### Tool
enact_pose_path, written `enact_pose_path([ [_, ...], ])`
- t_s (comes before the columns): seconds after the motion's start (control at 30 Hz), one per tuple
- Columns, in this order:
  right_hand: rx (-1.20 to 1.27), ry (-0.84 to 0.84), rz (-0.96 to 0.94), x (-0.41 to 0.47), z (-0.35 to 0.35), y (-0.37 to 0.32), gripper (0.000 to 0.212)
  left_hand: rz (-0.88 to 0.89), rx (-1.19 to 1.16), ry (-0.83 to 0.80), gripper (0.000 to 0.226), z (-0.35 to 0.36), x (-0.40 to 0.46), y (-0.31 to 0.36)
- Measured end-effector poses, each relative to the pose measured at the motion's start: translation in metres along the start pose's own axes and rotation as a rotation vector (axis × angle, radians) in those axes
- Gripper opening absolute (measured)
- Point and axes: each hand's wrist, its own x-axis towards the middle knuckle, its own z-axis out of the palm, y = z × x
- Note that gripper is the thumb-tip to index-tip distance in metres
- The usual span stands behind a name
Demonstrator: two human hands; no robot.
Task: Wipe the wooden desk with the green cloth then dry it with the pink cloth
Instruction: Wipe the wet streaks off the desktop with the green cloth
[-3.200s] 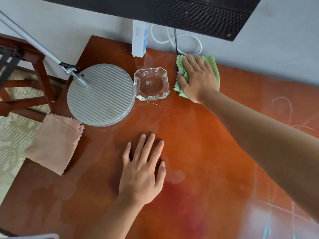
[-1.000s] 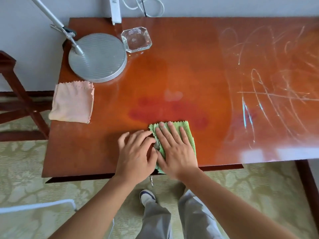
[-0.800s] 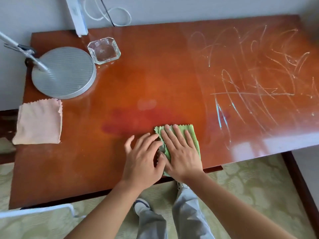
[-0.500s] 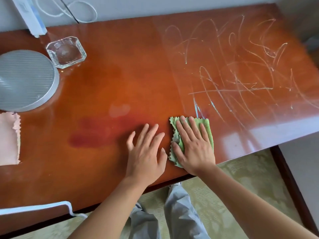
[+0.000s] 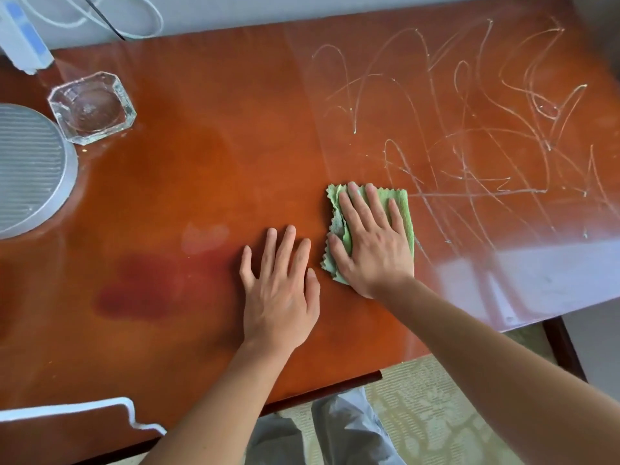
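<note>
— Hands first: where are they, taking the green cloth (image 5: 397, 209) as the mark?

— Right hand (image 5: 372, 250) lies flat on top of the green cloth, fingers straight and a little spread, pressing it onto the wooden desk (image 5: 208, 169). Nothing is gripped; the palm and fingers simply bear down. Left hand (image 5: 280, 293) rests just beside the cloth on its left, palm down on bare wood, fingers straight, holding nothing.

— Do the two hands touch?

— No, a narrow strip of desk shows between them.

— And the cloth itself?

— Folded, zigzag edged, bunched a little under the thumb side. It sits close to the desk's near edge.

— What lies beyond it?

— To the right of the cloth and past it, pale scribbled marks (image 5: 469, 129) cover that part of the desk; the cloth's right edge is at their border. Well to the left of the cloth, at the far side, stands a glass ashtray (image 5: 92, 107), and just beside that a round ribbed metal base (image 5: 30, 169), partly cut off by the frame.

— The pink cloth?

— Out of view.
</note>
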Motion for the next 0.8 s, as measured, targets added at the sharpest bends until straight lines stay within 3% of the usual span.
enact_pose_path([
  [0.27, -0.012, -0.011, -0.038, 0.034, -0.004, 0.002, 0.072, -0.014, 0.041, 0.009, 0.047, -0.001, 0.000, 0.002],
  [0.57, 0.015, -0.048, -0.081, -0.038, 0.001, 0.003, 0.069, -0.033, 0.001, 0.012, 0.050, -0.008, 0.000, 0.007],
  [0.8, 0.003, -0.062, -0.072, -0.042, -0.001, 0.001, 0.069, -0.040, -0.034, 0.037, 0.046, -0.013, 0.030, 0.018],
])
